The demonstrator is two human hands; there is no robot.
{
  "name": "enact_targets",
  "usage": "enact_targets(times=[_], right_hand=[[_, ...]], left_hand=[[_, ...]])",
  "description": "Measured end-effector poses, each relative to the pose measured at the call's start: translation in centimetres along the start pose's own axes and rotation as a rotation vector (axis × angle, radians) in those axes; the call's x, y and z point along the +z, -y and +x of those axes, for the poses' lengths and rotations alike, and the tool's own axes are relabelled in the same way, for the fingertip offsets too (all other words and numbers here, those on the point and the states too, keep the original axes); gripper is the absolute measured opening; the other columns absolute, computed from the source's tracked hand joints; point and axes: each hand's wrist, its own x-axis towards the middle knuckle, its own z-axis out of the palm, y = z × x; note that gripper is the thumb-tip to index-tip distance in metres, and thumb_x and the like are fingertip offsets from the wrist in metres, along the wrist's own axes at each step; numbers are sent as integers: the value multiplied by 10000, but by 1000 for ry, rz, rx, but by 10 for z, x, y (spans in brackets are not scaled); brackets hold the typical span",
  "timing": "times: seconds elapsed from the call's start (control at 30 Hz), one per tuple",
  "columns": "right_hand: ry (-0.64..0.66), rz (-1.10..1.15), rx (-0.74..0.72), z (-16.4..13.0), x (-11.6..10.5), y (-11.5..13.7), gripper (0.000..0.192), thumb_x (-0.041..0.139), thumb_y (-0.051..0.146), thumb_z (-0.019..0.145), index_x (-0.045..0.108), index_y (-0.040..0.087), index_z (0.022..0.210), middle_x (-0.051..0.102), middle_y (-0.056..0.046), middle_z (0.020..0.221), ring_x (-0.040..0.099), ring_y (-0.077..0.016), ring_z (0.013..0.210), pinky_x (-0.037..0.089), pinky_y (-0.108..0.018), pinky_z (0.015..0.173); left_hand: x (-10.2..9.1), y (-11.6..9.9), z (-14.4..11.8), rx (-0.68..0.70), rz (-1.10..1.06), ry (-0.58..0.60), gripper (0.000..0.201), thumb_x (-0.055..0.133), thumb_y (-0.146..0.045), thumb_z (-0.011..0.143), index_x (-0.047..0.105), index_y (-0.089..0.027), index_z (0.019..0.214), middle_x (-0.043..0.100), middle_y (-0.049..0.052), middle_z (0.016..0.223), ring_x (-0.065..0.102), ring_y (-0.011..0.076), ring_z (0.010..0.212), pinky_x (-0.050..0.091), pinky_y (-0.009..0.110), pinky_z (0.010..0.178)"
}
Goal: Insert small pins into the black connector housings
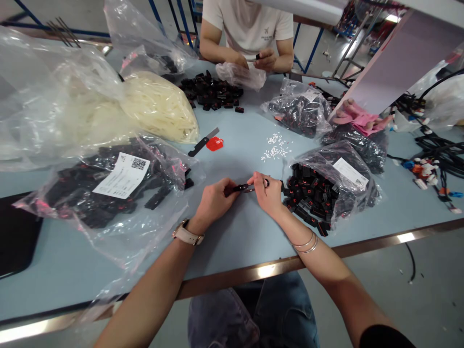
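My left hand [214, 203] is closed, pinching a small black plastic connector [237, 188] above the near middle of the table. My right hand [267, 194] is closed on a slim dark tool with a metal tip [250, 187], which looks like tweezers; its tip meets the connector. Fingers hide most of both pieces. Right beside my right hand, a heap of black connectors with orange-red parts [311, 191] spills from a clear plastic bag [355, 195]. Tiny white pieces [276, 146] lie scattered beyond my hands.
A black-handled cutter [203, 142] lies by a red piece [215, 143]. At left are a labelled bag of black parts [121, 176] and a bag of cream strips [159, 108]. Across the table [235, 256], a person [250, 29] handles a small black part near another connector pile [212, 92].
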Motion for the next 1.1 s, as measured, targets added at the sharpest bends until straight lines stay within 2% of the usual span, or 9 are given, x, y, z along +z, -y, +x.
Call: enact_targets(times=[0.27, 0.57, 0.7, 0.87, 1.1], right_hand=[[-7, -71, -29, 2, 3, 3, 500, 306, 415, 948, 687, 185, 720, 697, -51, 684, 639, -139, 675, 440, -242, 706], [-27, -152, -73, 5, 8, 3, 513, 301, 413, 958, 674, 207, 671, 704, -42, 655, 660, -146, 641, 437, -236, 641], [-52, -124, -101, 2, 6, 3, 514, 303, 417, 958, 674, 195, 680, 698, -43, 646, 650, -141, 624, 436, -233, 635], [-143, -46, -89, -1, 1, 5, 536, 287, 417, 958, 668, 177, 668, 650, -27, 565, 606, -109, 551, 435, -214, 607], [-135, -61, -106, 0, 4, 3, 522, 297, 402, 954, 663, 180, 655, 628, -21, 537, 601, -112, 544, 438, -219, 616]], left_hand=[[1, 2, 0, 2, 23, -10, 101, 576, -296, 722, 594, -199, 745, 677, 12, 706, 594, 161, 627, 420, 266, 613], [3, 6, 0, 40, 10, -8, 77, 574, -261, 720, 608, -200, 753, 694, 12, 734, 592, 155, 618, 423, 265, 619], [3, 5, 1, 43, 0, -13, 81, 577, -273, 725, 605, -200, 748, 686, 9, 715, 583, 151, 604, 413, 261, 601], [2, 4, 1, 30, 9, -8, 73, 587, -269, 721, 599, -198, 735, 665, 5, 676, 575, 150, 595, 396, 256, 582], [2, 4, 2, 24, 7, -6, 70, 577, -263, 718, 596, -198, 733, 652, -1, 657, 566, 146, 584, 396, 255, 586]])
